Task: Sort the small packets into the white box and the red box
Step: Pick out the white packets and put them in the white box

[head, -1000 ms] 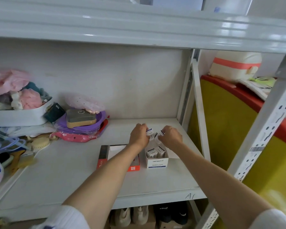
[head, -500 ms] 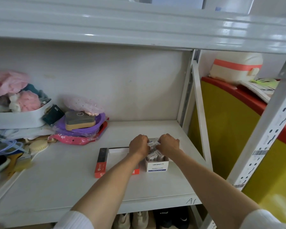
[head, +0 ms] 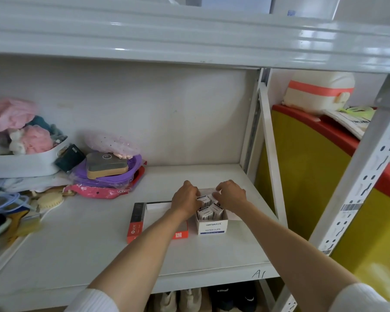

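Note:
A white box [head: 212, 226] marked "paper clips" stands open on the shelf, with several small packets [head: 209, 211] upright inside. To its left lies an open red box [head: 135, 224] with a white inside; my left forearm covers much of it. My left hand [head: 186, 201] and my right hand [head: 231, 195] are both over the back of the white box, fingers curled down onto the packets there. What the fingertips grip is hidden.
A purple bag pile with a brown-and-tan item [head: 107, 165] sits at the back left, next to a white tub [head: 20, 164] of soft things. Brushes and clutter [head: 47, 200] fill the left edge. A shelf upright [head: 270, 140] bounds the right, with a yellow-and-red bin [head: 313, 172] beyond.
Both hands have come down from holding packets above the white box to pressing onto the packets inside it. The view has tilted slightly.

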